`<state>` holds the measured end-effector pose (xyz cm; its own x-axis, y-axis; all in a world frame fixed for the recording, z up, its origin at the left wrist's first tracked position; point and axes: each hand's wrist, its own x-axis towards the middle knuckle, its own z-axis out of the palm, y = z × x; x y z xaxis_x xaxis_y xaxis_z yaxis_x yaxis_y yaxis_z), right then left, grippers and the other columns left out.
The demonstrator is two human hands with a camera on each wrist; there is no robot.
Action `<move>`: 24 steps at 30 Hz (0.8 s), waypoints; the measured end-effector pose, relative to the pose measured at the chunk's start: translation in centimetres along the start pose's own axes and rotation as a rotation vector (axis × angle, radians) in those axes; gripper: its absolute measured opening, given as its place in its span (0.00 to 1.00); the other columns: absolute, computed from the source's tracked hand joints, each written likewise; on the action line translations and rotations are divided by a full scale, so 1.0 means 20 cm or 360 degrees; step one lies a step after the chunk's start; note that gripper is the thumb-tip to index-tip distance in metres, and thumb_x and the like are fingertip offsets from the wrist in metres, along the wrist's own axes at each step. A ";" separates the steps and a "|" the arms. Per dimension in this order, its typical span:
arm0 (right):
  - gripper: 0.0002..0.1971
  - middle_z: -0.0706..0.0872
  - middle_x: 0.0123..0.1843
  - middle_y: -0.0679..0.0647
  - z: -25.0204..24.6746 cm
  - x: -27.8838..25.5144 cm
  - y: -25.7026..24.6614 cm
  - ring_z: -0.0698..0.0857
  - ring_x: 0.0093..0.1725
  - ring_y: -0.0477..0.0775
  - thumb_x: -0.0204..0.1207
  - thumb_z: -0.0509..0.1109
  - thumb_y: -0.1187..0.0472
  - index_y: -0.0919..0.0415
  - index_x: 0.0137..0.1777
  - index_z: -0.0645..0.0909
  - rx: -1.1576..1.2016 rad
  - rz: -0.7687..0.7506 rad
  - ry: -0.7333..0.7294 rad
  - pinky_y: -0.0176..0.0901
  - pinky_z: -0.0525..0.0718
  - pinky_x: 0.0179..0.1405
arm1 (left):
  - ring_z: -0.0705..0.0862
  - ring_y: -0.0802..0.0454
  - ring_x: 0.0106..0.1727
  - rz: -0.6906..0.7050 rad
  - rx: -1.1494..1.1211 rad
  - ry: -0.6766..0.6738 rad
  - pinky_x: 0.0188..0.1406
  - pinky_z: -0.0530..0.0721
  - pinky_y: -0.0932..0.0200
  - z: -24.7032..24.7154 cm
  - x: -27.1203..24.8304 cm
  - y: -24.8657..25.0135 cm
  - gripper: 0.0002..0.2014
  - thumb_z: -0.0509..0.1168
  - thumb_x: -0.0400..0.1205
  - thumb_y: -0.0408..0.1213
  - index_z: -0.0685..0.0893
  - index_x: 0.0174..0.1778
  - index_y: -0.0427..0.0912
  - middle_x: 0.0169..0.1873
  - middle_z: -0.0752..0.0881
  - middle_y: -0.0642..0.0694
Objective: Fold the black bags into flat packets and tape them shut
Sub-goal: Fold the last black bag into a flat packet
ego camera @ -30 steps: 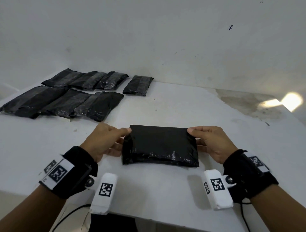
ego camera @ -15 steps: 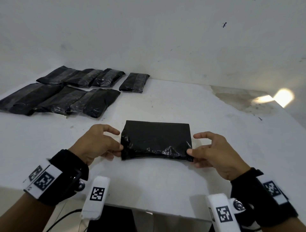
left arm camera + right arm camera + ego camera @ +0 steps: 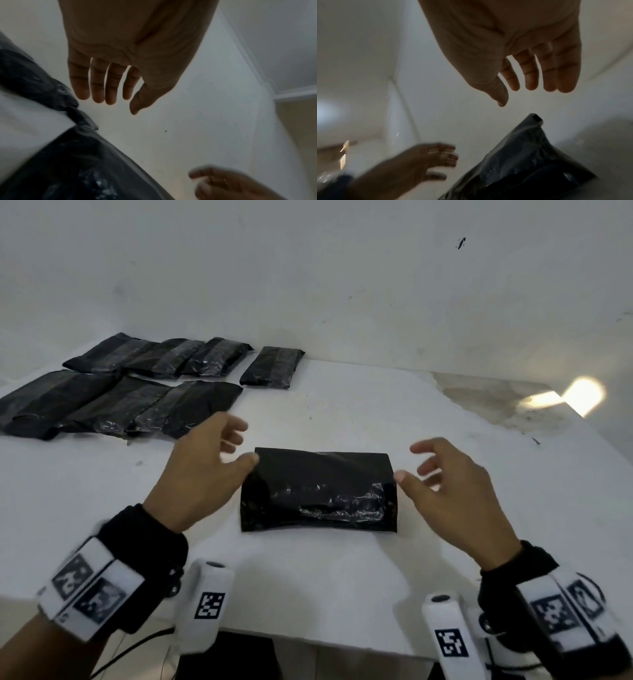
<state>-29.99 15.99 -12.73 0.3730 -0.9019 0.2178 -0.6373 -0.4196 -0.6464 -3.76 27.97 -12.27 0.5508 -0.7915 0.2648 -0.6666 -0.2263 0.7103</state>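
A folded black bag (image 3: 318, 491) lies flat on the white table (image 3: 342, 577) near its front edge, glossy and creased along its near half. My left hand (image 3: 219, 463) hovers just left of the bag with spread, relaxed fingers, its thumb at the bag's far left corner. On the bag's other side my right hand (image 3: 442, 477) is equally open and empty, its thumb tip beside the right edge. The left wrist view shows my left hand (image 3: 120, 81) with straight fingers above the bag (image 3: 77, 169). In the right wrist view my right hand (image 3: 530, 75) hangs open over the bag (image 3: 522, 162).
Several taped black packets (image 3: 120, 395) lie in two rows at the table's back left, and one more packet (image 3: 272, 367) sits apart to their right. A white wall stands close behind. A bright light patch (image 3: 579, 398) falls on a stained area at the back right.
Both hands have let go of the folded bag's side edges and lifted off it with fingers spread. The bag stays flat where it lay.
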 end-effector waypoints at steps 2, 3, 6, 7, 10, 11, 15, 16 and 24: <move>0.20 0.79 0.62 0.52 0.03 0.01 -0.08 0.80 0.61 0.53 0.80 0.68 0.50 0.53 0.70 0.76 -0.0242 -0.0411 0.0034 0.53 0.82 0.55 | 0.80 0.54 0.61 0.0280 0.0091 -0.0112 0.54 0.75 0.65 0.06 0.01 0.08 0.20 0.70 0.81 0.37 0.78 0.69 0.44 0.60 0.82 0.50; 0.21 0.76 0.68 0.54 0.07 0.02 -0.12 0.76 0.68 0.55 0.82 0.65 0.49 0.55 0.73 0.74 -0.0318 -0.0565 -0.0040 0.55 0.81 0.60 | 0.77 0.52 0.67 0.0393 0.0133 -0.0229 0.61 0.71 0.66 0.10 0.02 0.11 0.22 0.67 0.82 0.39 0.75 0.72 0.42 0.65 0.80 0.47; 0.32 0.64 0.84 0.59 0.20 0.08 -0.15 0.57 0.85 0.61 0.83 0.48 0.41 0.58 0.82 0.63 -0.0660 -0.0809 -0.0478 0.61 0.62 0.82 | 0.59 0.42 0.83 0.0569 0.0437 -0.0720 0.77 0.45 0.70 0.26 0.02 0.16 0.30 0.57 0.85 0.43 0.61 0.82 0.35 0.81 0.64 0.37; 0.33 0.56 0.87 0.57 0.24 0.10 -0.14 0.49 0.87 0.58 0.85 0.45 0.41 0.57 0.85 0.56 -0.0760 -0.0763 -0.0642 0.61 0.52 0.85 | 0.50 0.42 0.86 0.0511 0.0601 -0.0872 0.80 0.38 0.64 0.30 0.02 0.15 0.30 0.53 0.88 0.43 0.54 0.84 0.35 0.84 0.55 0.36; 0.36 0.44 0.90 0.51 0.26 0.15 -0.09 0.39 0.88 0.53 0.86 0.44 0.36 0.53 0.88 0.43 -0.0773 -0.0473 -0.1004 0.60 0.41 0.85 | 0.34 0.44 0.86 0.0192 0.0855 -0.1103 0.84 0.36 0.43 0.31 0.03 0.10 0.33 0.46 0.89 0.54 0.41 0.87 0.44 0.87 0.39 0.44; 0.39 0.43 0.90 0.50 0.26 0.15 -0.07 0.39 0.88 0.52 0.84 0.45 0.33 0.52 0.88 0.40 -0.0723 -0.0392 -0.1079 0.61 0.41 0.86 | 0.32 0.46 0.85 0.0142 0.0878 -0.1124 0.84 0.35 0.42 0.30 0.04 0.08 0.36 0.45 0.88 0.58 0.40 0.87 0.46 0.86 0.37 0.46; 0.45 0.48 0.89 0.47 0.25 0.17 0.01 0.48 0.87 0.51 0.79 0.48 0.27 0.51 0.88 0.39 -0.0475 -0.0217 -0.1226 0.61 0.50 0.85 | 0.29 0.51 0.84 0.0068 0.0875 -0.1213 0.83 0.31 0.41 0.22 0.05 -0.01 0.46 0.48 0.80 0.70 0.34 0.86 0.50 0.85 0.32 0.49; 0.45 0.48 0.89 0.47 0.25 0.17 0.02 0.48 0.87 0.50 0.79 0.48 0.26 0.51 0.88 0.39 -0.0470 -0.0219 -0.1230 0.60 0.50 0.85 | 0.28 0.51 0.84 0.0048 0.0864 -0.1233 0.82 0.31 0.41 0.21 0.06 -0.02 0.49 0.49 0.78 0.73 0.33 0.86 0.50 0.85 0.32 0.49; 0.45 0.40 0.89 0.44 0.24 0.17 0.03 0.36 0.87 0.48 0.79 0.47 0.27 0.49 0.88 0.36 -0.0513 -0.0193 -0.1275 0.57 0.39 0.86 | 0.25 0.50 0.83 0.0091 0.0794 -0.1327 0.79 0.26 0.36 0.19 0.07 -0.06 0.60 0.67 0.72 0.71 0.31 0.84 0.52 0.86 0.34 0.52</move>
<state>-25.84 13.14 -15.80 0.7356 -0.5563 -0.3866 -0.6770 -0.6259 -0.3873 -4.03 25.00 -15.23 0.1065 -0.9132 -0.3932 -0.9233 -0.2376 0.3018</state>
